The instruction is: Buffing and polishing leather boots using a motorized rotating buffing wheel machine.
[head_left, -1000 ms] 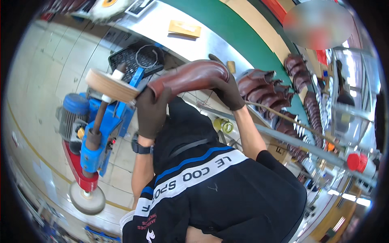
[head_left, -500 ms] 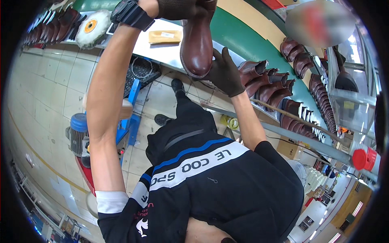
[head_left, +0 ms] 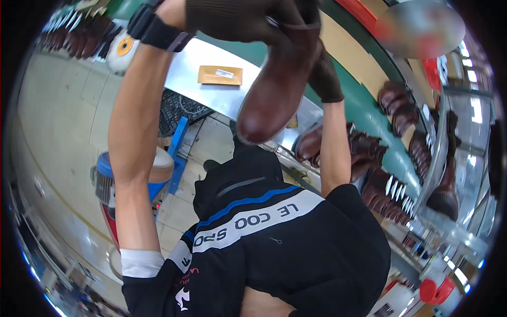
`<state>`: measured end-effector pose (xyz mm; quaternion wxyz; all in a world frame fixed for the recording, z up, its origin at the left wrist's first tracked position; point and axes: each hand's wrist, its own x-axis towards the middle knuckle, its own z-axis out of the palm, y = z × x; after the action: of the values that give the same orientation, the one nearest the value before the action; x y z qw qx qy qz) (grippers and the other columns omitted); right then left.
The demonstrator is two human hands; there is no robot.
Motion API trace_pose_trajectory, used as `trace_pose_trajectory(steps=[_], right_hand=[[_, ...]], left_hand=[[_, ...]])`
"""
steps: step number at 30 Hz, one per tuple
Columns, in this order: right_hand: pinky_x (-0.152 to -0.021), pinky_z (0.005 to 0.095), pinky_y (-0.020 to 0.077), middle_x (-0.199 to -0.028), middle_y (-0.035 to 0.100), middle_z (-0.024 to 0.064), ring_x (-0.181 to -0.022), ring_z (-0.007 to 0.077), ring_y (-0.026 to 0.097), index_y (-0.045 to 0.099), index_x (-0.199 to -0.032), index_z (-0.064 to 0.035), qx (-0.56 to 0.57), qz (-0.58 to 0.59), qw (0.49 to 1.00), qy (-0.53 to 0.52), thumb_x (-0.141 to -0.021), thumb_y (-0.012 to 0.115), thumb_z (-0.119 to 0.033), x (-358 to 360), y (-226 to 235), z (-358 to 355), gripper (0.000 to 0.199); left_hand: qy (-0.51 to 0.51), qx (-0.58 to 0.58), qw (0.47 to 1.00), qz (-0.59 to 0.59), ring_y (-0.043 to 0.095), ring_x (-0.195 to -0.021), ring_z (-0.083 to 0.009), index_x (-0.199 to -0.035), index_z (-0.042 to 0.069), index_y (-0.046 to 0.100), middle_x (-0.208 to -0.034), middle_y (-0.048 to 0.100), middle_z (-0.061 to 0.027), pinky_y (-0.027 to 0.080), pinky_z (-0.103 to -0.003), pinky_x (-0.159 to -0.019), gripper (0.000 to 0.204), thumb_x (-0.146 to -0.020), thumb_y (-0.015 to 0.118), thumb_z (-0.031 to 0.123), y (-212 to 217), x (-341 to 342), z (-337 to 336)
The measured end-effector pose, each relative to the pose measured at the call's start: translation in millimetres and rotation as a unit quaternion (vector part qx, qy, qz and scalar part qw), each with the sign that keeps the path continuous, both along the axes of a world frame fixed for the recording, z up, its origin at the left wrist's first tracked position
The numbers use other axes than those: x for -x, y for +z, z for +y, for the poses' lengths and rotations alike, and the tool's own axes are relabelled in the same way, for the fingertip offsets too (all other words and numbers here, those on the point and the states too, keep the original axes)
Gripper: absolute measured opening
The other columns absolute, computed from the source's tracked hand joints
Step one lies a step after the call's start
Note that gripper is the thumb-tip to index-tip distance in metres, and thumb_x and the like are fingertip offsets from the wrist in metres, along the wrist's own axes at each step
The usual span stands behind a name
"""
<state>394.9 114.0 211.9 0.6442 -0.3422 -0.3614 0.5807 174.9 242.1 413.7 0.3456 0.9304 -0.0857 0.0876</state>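
Observation:
A dark reddish-brown leather boot (head_left: 274,90) is raised close to the camera, toe pointing down. My left hand (head_left: 237,18), in a dark glove with a black watch on the wrist, grips its upper shaft at the top of the view. My right hand (head_left: 323,76), also gloved, holds the boot from behind on its right side. Both forearms rise from my black shirt with a white and blue band (head_left: 253,222).
A blue buffing machine with a round pad (head_left: 158,169) stands on the floor at the lower left. Rows of brown boots (head_left: 380,169) sit on a metal rack at the right. A metal bench with a tan envelope (head_left: 220,75) lies behind.
Both hands have lifted the boot from chest height near the buffing wheel up toward the camera, and it now hangs toe down. The view has tilted with it.

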Motion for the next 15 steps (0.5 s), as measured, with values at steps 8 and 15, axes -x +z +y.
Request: trace_pose_trajectory(steps=[8, 15], right_hand=[[-0.101, 0.0364, 0.0350, -0.134, 0.039, 0.0141, -0.122, 0.0237, 0.042, 0.031, -0.136, -0.0066, 0.042, -0.217, 0.936, 0.275, -0.072, 0.072, -0.025, 70, 4, 13, 0.079], [-0.102, 0.0352, 0.0338, -0.133, 0.040, 0.0132, -0.122, 0.0236, 0.042, 0.031, -0.136, -0.0066, 0.024, -0.301, 0.790, 0.533, -0.064, 0.076, -0.021, 116, 35, -49, 0.086]], left_hand=[[-0.058, 0.129, 0.990, 0.030, 0.061, -0.080, -0.0199, -0.094, 0.002, 0.067, -0.081, 0.065, -0.0110, 0.046, -0.031, -0.070, 0.015, -0.082, 0.062, 0.010, -55, 74, -30], [0.563, 0.127, 0.805, -0.140, 0.048, -0.111, -0.0290, -0.120, 0.006, 0.054, -0.121, 0.050, -0.0154, 0.039, -0.039, -0.094, 0.051, -0.073, 0.070, 0.017, -125, 203, -189]])
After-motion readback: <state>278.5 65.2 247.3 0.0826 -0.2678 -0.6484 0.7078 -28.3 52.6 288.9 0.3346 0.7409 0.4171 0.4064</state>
